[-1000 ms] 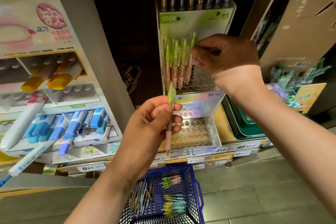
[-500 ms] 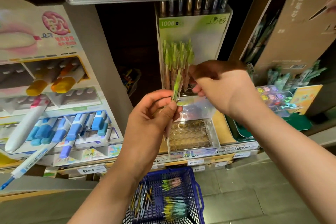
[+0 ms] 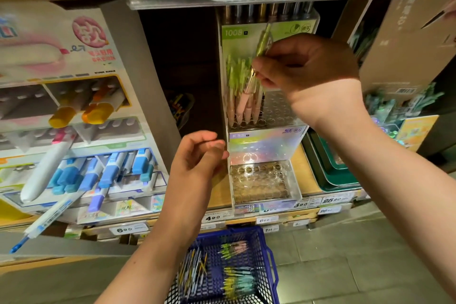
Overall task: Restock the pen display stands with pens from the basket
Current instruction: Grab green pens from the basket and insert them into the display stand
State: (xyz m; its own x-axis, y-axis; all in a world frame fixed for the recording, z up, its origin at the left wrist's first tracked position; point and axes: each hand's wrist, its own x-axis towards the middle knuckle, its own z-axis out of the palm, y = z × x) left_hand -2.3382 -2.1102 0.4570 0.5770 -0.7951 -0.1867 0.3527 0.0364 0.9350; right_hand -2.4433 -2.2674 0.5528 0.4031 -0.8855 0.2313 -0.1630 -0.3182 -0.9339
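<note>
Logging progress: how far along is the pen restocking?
Done: a cluster of pens stands left in the upper rack. In hand: the right hand pinches one pen above it; left hand empty. Left: that rack's right-side holes, the bare lower tray, more pens in the basket.

Two hands (image 3: pixel 197 159) (image 3: pixel 307 69), one basket (image 3: pixel 271 263), one held pen (image 3: pixel 262 39)

right hand (image 3: pixel 308 74): pinches a green-topped pen (image 3: pixel 262 41), tilted, above the standing pens (image 3: pixel 243 103) in the display stand (image 3: pixel 266 148)
left hand (image 3: pixel 197 155): loosely curled, holding nothing, beside the stand's lower tier
basket (image 3: pixel 246 231): below, loose pens (image 3: pixel 237 276) inside
</note>
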